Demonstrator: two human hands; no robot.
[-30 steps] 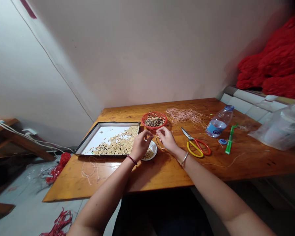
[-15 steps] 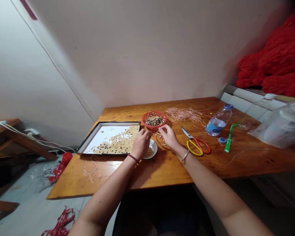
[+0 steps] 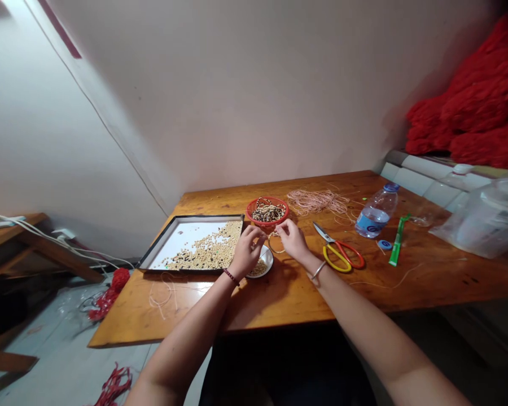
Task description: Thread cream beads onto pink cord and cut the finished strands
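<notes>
Spillage looked like the main risk in the head view. The left hand (image 3: 249, 252) and right hand (image 3: 293, 239) worked close together over the middle of the table (image 3: 279, 299), toward its far edge. Below them sat a small white dish (image 3: 272, 260) holding pale round beads (image 3: 259, 268), and just to the left lay a black-framed tray (image 3: 190, 217) with more of them spread inside. A slip of the fingers could have dropped the beaded loop (image 3: 275, 246) into the dish or knocked the dish, and a left wrist lowered too far could have brushed the tray's loose beads.

The loop hung between the hands, just in front of a red plastic basket (image 3: 277, 201). The right hand was pinched narrow at the loop's top. The left fingers were also narrow and close by, but whether they gripped anything was too small to tell. The scissors (image 3: 332, 265) lay open to the right, and their blades could have snagged any trailing cord.

Compared with the earlier frame, the left hand had risen off the tray's corner and drawn nearer the right.
</notes>
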